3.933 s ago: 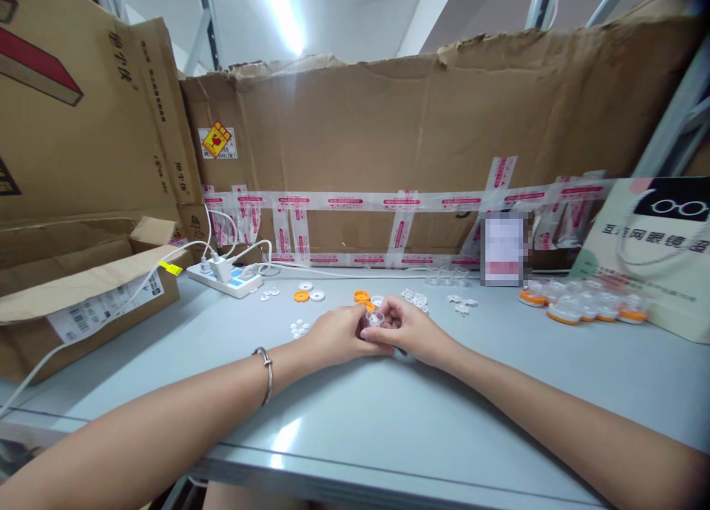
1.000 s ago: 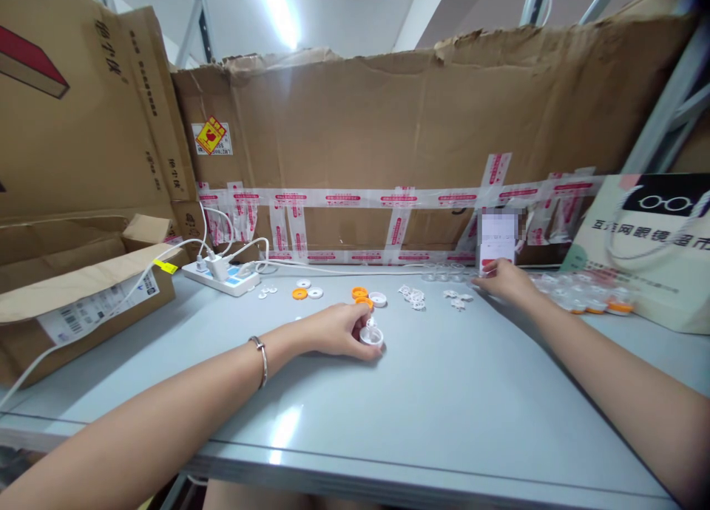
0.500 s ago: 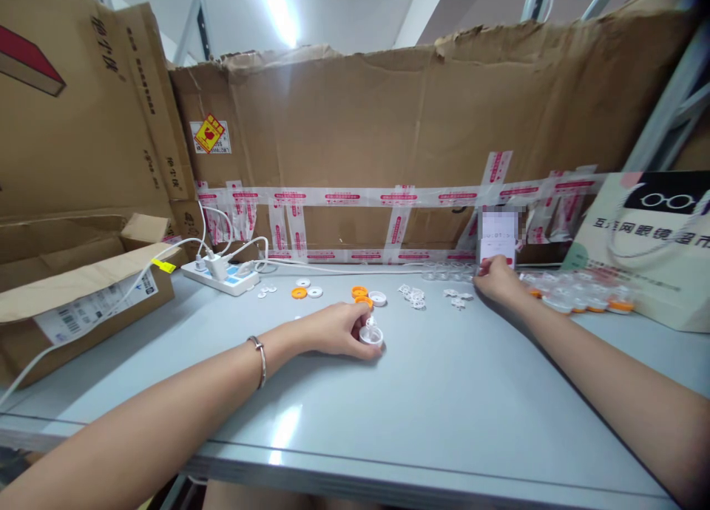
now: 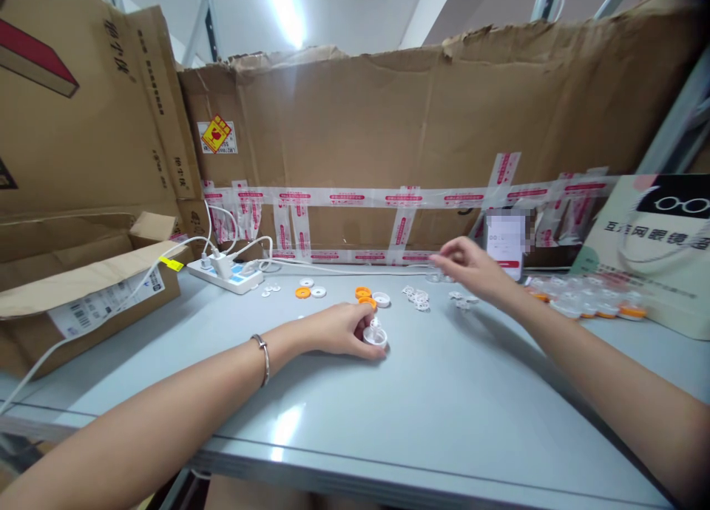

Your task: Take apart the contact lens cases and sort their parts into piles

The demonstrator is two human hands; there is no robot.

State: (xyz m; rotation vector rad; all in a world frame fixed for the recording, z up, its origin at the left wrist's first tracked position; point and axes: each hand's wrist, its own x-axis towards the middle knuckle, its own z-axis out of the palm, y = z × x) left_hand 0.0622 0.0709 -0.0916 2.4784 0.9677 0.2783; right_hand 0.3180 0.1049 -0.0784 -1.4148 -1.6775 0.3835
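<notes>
My left hand (image 4: 347, 331) rests on the table with thumb and fingers closed around a small white round plastic cap (image 4: 376, 337), which has a clear part inside. My right hand (image 4: 469, 264) hovers over clear plastic domes (image 4: 433, 276) at the back, fingers loosely bent and apart, nothing visible in them. Just behind the left hand lie orange rings (image 4: 363, 293) and a white ring (image 4: 381, 300). Small white plastic parts (image 4: 417, 298) sit in a pile between the hands, and more white parts (image 4: 461, 301) lie below my right hand.
A phone (image 4: 504, 245) leans against the cardboard (image 4: 344, 126) at the back. Clear-and-orange capsules (image 4: 599, 299) lie at right beside a paper bag (image 4: 643, 251). At left are a power strip (image 4: 225, 276), an open carton (image 4: 94, 288), and orange and white discs (image 4: 302, 293).
My right hand has moved left from the phone to above the clear domes. The phone's screen shows a changed display. My left hand keeps its hold on the white cap.
</notes>
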